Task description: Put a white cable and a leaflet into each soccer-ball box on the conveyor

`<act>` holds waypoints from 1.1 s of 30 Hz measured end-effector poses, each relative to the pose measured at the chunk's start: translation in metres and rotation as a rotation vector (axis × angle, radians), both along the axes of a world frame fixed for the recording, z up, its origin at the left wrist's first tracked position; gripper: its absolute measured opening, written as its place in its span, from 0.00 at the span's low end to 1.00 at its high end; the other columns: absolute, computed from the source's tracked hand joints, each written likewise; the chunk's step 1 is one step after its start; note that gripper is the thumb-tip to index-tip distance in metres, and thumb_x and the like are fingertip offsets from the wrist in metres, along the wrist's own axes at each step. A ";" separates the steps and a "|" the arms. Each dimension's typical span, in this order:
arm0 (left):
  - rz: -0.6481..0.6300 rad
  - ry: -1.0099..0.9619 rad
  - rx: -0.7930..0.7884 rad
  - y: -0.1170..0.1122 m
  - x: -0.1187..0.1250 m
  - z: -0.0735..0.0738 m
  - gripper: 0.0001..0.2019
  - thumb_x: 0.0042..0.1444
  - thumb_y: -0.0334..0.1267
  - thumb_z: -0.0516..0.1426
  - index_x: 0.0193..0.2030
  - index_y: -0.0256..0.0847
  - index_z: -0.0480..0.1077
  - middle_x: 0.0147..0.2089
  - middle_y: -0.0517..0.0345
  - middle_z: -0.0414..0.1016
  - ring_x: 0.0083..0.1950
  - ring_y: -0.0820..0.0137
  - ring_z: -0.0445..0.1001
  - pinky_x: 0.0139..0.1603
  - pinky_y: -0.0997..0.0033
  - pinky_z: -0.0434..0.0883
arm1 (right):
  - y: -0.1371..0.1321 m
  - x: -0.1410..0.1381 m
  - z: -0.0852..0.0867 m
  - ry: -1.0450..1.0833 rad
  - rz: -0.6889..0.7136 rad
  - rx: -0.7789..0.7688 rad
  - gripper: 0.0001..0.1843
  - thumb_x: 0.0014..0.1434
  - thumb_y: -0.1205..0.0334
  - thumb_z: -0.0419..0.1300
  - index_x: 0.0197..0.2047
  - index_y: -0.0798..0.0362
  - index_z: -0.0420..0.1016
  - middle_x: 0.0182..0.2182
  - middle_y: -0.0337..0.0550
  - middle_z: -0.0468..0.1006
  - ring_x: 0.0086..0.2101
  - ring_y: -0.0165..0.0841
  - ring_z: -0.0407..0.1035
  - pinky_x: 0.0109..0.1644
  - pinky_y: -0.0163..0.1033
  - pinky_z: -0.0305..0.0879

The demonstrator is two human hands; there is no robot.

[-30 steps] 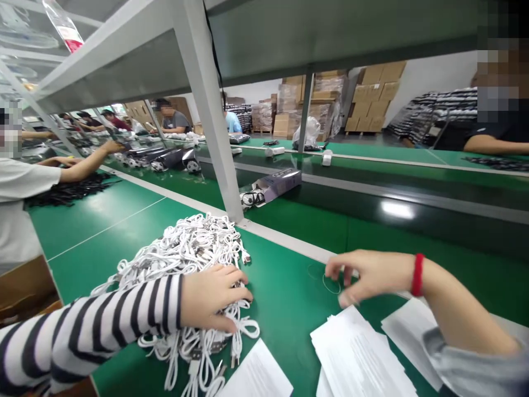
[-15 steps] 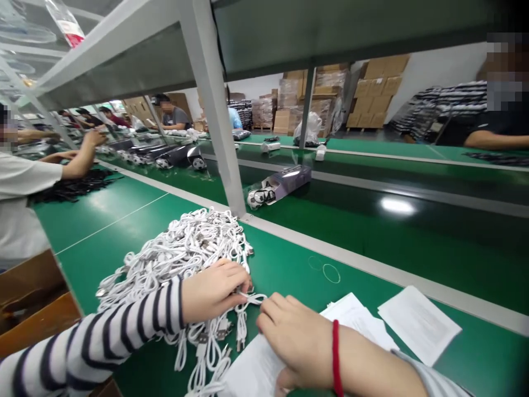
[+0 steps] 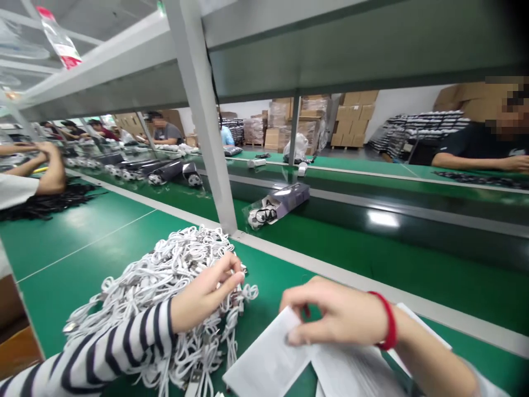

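Note:
A big heap of coiled white cables (image 3: 165, 275) lies on the green table (image 3: 82, 242) in front of me. My left hand (image 3: 204, 295), in a striped sleeve, rests on the heap's right edge with its fingers pinched round a white cable. My right hand (image 3: 334, 314), with a red band at the wrist, pinches the corner of a white paper sheet (image 3: 268, 361) and lifts it off the table. More white sheets (image 3: 351, 375) lie under my right forearm.
A grey shelf post (image 3: 206, 138) stands just behind the heap. Beyond it a dark conveyor belt (image 3: 392, 220) carries a bagged purple box (image 3: 281, 201) and other packs (image 3: 165, 171). Other people sit on the left and across the belt. Cardboard boxes (image 3: 351, 118) are stacked far back.
My right hand came back from the far table edge to the sheets and picked one up by its corner. My left hand shifted on the heap and pinched a cable.

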State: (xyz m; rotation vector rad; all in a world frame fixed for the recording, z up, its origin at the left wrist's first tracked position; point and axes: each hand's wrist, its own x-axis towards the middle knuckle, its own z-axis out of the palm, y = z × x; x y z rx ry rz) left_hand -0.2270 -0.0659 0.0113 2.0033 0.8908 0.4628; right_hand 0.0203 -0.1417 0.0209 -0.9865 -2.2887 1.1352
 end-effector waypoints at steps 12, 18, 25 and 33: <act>-0.100 0.053 0.108 0.073 0.056 0.029 0.14 0.61 0.44 0.50 0.50 0.40 0.56 0.45 0.53 0.75 0.41 0.69 0.73 0.40 0.68 0.71 | 0.004 0.100 0.023 0.007 -0.740 0.429 0.14 0.57 0.48 0.58 0.37 0.49 0.76 0.32 0.43 0.76 0.32 0.37 0.69 0.31 0.38 0.67; 0.145 0.386 0.597 0.158 0.123 0.017 0.15 0.58 0.48 0.54 0.46 0.44 0.71 0.46 0.55 0.75 0.48 0.64 0.72 0.46 0.69 0.68 | 0.020 0.110 0.011 -0.084 -0.940 0.697 0.15 0.57 0.48 0.57 0.38 0.48 0.78 0.37 0.44 0.78 0.36 0.38 0.72 0.32 0.37 0.67; 0.295 0.529 0.697 0.189 0.162 -0.023 0.10 0.54 0.35 0.58 0.43 0.37 0.72 0.45 0.43 0.74 0.54 0.54 0.67 0.54 0.55 0.61 | 0.029 0.090 -0.003 -0.279 -0.901 0.923 0.13 0.64 0.57 0.50 0.43 0.50 0.74 0.31 0.43 0.75 0.28 0.33 0.70 0.32 0.36 0.64; 0.310 0.295 0.555 0.220 0.136 -0.022 0.13 0.62 0.42 0.47 0.43 0.44 0.71 0.44 0.54 0.75 0.44 0.65 0.73 0.44 0.70 0.67 | 0.121 0.026 -0.012 -0.725 -0.714 0.990 0.16 0.65 0.68 0.46 0.48 0.55 0.74 0.34 0.49 0.76 0.37 0.37 0.69 0.40 0.39 0.61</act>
